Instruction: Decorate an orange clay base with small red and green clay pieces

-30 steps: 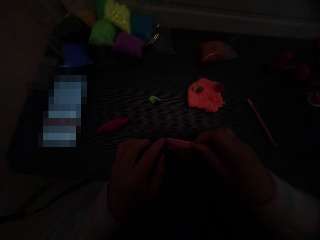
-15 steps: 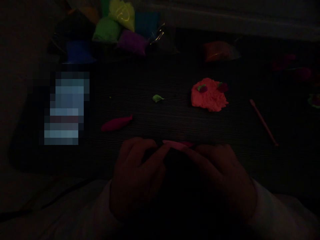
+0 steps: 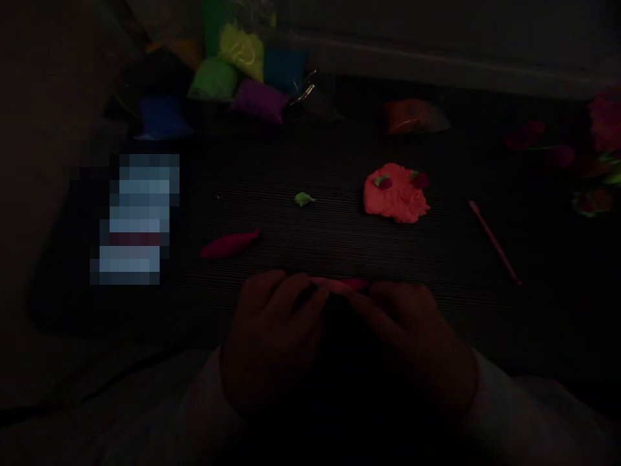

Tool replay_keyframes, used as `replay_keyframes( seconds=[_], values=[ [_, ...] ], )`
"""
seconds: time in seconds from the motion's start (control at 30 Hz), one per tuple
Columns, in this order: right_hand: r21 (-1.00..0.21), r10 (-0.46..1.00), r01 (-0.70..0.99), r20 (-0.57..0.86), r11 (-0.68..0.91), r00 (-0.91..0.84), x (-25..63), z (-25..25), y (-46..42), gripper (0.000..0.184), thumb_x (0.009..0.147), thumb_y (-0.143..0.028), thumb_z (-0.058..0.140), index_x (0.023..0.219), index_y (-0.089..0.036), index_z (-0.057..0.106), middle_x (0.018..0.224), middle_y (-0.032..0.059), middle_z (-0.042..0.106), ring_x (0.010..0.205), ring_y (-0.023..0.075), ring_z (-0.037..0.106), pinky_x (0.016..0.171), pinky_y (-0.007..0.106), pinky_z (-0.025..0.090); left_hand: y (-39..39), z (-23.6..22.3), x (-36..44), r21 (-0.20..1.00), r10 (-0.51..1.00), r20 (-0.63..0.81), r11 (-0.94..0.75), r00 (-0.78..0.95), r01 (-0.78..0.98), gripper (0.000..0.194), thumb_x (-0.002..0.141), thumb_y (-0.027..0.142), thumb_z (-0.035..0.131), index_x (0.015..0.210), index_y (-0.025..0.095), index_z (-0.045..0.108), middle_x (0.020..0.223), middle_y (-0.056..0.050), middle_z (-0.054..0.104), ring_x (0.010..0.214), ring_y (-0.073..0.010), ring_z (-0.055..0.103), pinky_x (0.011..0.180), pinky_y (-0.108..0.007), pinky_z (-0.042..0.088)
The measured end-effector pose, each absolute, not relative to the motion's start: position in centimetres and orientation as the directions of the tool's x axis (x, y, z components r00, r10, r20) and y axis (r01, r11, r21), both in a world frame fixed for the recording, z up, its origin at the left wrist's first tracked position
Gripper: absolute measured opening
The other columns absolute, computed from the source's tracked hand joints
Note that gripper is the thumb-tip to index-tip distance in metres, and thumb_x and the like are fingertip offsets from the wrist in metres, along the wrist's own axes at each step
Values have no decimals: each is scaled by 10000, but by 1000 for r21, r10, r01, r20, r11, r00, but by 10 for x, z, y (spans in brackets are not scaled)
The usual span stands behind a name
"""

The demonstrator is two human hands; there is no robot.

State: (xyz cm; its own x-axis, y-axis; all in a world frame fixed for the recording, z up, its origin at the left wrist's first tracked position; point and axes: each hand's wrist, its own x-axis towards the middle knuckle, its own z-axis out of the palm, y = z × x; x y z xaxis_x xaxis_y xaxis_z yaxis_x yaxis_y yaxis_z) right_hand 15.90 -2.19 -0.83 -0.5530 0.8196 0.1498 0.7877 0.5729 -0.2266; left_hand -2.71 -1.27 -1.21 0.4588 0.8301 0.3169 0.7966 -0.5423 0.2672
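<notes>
The scene is very dark. My left hand (image 3: 272,343) and my right hand (image 3: 412,343) meet low in the middle, fingers pinched together on a thin pink clay roll (image 3: 342,284) that shows just above the fingertips. Farther out on the dark ribbed surface (image 3: 320,239) lie a tapered magenta clay piece (image 3: 229,244), a small green clay bit (image 3: 303,199) and a flattened orange-pink clay lump (image 3: 395,194) with small green and dark red bits on top.
Bags of coloured clay (image 3: 233,77) are piled at the back left, and an orange bag (image 3: 414,116) lies at the back middle. A thin pink stick tool (image 3: 493,243) lies at right. More clay shapes (image 3: 594,175) sit at the far right edge. A blurred patch (image 3: 138,220) is at left.
My hands have drawn closer together along the pink roll, so less of it shows between them. The view has shifted slightly.
</notes>
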Motion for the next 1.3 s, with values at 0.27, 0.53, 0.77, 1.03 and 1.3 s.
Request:
replay_keyframes(
  seconds=[0.27, 0.53, 0.77, 1.03, 1.3],
  values=[
    [-449, 909, 793, 141, 411, -391, 170, -5, -19, 296, 808, -83, 399, 1071, -142, 520, 870, 86, 554, 723, 161, 513, 614, 293, 459, -15, -11, -28, 374, 885, 364, -423, 289, 825, 275, 765, 124, 519, 1039, 112, 530, 880, -66, 532, 811, -176, 492, 702, -320, 450],
    [-218, 848, 820, 149, 529, -508, 173, -11, -27, 337, 870, -166, 318, 1107, -178, 558, 806, 79, 542, 685, 169, 463, 607, 310, 370, -16, -17, -27, 263, 828, 269, -555, 492, 789, 352, 791, 193, 498, 1140, 216, 534, 889, -55, 509, 809, -197, 464, 715, -363, 425],
    [-180, 843, 824, 117, 538, -525, 171, -10, -24, 354, 879, -169, 291, 1092, -179, 574, 785, 80, 549, 674, 173, 464, 589, 310, 349, -13, -16, -23, 226, 827, 240, -557, 509, 799, 320, 803, 251, 497, 1116, 228, 558, 885, -53, 518, 806, -204, 469, 706, -371, 420],
    [-384, 914, 831, 110, 402, -391, 176, -10, -24, 357, 838, -123, 365, 1171, -163, 489, 844, 68, 529, 719, 160, 473, 627, 297, 422, -16, -16, -26, 203, 803, 296, -583, 518, 787, 301, 792, 259, 514, 1081, 203, 578, 865, -50, 504, 795, -196, 456, 705, -356, 402],
    [-227, 896, 866, 106, 445, -432, 182, -12, -25, 381, 835, -149, 361, 1181, -161, 521, 814, 87, 522, 687, 172, 461, 609, 317, 394, -14, -15, -23, 209, 808, 273, -579, 522, 788, 322, 799, 270, 500, 1108, 200, 561, 864, -55, 510, 785, -197, 457, 702, -359, 402]
  ],
)
